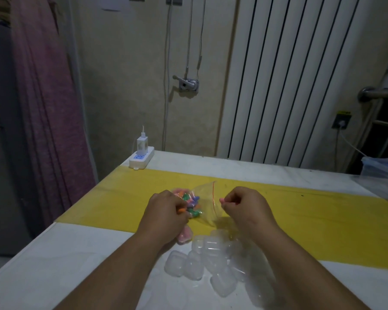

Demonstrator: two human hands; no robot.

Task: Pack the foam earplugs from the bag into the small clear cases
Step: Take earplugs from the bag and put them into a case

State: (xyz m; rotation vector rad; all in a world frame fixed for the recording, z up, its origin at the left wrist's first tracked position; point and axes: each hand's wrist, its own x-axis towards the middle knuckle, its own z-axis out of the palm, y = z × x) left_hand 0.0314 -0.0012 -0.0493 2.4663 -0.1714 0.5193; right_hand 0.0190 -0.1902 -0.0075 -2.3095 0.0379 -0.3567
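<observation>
While our left hand (166, 209) grips the filled end of the zip bag (205, 193), in which the coloured foam earplugs (192, 203) sit bunched, our right hand (244, 204) pinches a single pink earplug (222, 200) at the bag's mouth. The small clear cases (211, 253) lie heaped just beside our wrists. We judge it best to steady the bag, then seat this plug fully in one case.

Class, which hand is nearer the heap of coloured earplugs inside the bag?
Left. The left hand grips the bag right at the earplug heap; the right hand is at the bag's mouth, apart from the heap.
</observation>
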